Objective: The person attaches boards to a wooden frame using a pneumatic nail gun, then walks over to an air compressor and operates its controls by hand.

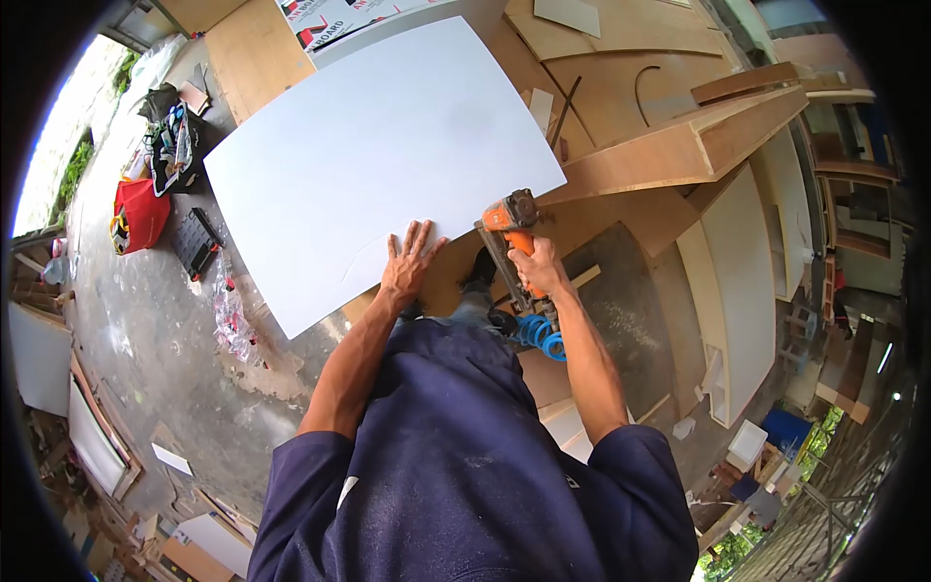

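Head view, panel edges: the white panel (388, 145) lies tilted across my view, its near edge running from a left corner over the concrete floor (136, 330) up to a right corner beside the plywood frame (640, 160).
Open room: bare floor spreads left of the panel, past the red bag (142, 215) and black tool bag (176, 145); on the right, the frame bounds the space.
Left arm: it reaches forward, my left hand (412, 260) palm down on the panel near its near edge.
Right arm: it reaches forward, my right hand (543, 267) just off that edge, near the right corner.
Left fingers: spread moderately wide and laid flat on the white surface, grasping nothing.
Right fingers: wrapped around the orange handle of the nail gun (508, 211).
Nail gun: its head is at the panel's edge; I cannot tell whether they touch.
Blue coiled hose (541, 336): below the gun.
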Demonstrator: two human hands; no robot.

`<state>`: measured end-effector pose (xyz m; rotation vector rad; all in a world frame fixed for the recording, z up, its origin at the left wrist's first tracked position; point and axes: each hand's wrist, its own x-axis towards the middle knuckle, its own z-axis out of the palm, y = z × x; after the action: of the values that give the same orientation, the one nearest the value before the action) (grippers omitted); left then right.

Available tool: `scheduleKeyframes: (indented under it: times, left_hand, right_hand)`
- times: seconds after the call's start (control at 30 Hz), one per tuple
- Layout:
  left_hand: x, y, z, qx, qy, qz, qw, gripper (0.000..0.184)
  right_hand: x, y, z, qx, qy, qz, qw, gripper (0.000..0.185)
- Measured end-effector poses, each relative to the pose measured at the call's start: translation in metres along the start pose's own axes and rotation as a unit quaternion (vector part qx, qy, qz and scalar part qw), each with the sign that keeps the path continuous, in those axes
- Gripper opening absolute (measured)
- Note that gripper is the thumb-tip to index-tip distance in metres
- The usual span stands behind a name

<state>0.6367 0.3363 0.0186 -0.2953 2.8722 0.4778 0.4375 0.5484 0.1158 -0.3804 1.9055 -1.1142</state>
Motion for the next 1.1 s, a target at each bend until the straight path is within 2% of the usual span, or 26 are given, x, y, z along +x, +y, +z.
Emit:
scheduleKeyframes:
  times: [0.23, 0.33, 0.5, 0.6, 0.8, 0.9, 0.97, 1.0, 1.1]
  left_hand:
    - [0.001, 0.000, 0.001, -0.003, 0.011, 0.002, 1.000, 0.073]
    - [0.000, 0.002, -0.001, 0.002, -0.014, -0.009, 1.000, 0.069]
    - [0.001, 0.002, -0.001, -0.003, 0.001, 0.001, 1.000, 0.079]
    - [0.001, 0.002, -0.001, -0.006, -0.002, 0.002, 1.000, 0.079]
    - [-0.004, 0.001, -0.008, -0.002, 0.002, 0.012, 1.000, 0.078]
    - [-0.022, -0.018, 0.000, -0.023, 0.054, 0.042, 0.997, 0.077]
    - [-0.039, -0.025, -0.003, -0.028, 0.043, 0.031, 0.998, 0.076]
    - [-0.049, -0.030, -0.005, -0.029, 0.042, 0.028, 0.998, 0.075]
    - [-0.069, -0.042, -0.001, -0.050, 0.055, 0.022, 0.997, 0.076]
  right_hand:
    - [0.000, -0.001, 0.001, -0.034, 0.006, -0.001, 0.999, 0.014]
    - [0.000, 0.002, 0.004, -0.037, -0.002, -0.006, 0.999, 0.014]
    - [0.002, 0.011, 0.013, -0.021, -0.011, -0.005, 1.000, 0.010]
    - [-0.001, 0.003, 0.015, -0.037, -0.004, 0.019, 0.999, 0.008]
    - [-0.005, 0.003, 0.019, -0.043, -0.008, -0.015, 0.999, 0.010]
    - [-0.010, 0.003, 0.034, -0.014, -0.018, -0.004, 1.000, 0.016]
    - [-0.014, -0.003, 0.047, -0.011, -0.027, -0.036, 0.999, 0.023]
    - [-0.014, -0.007, 0.051, -0.052, -0.046, -0.012, 0.998, 0.034]
    - [-0.012, 0.001, 0.067, -0.106, -0.042, -0.053, 0.992, 0.036]
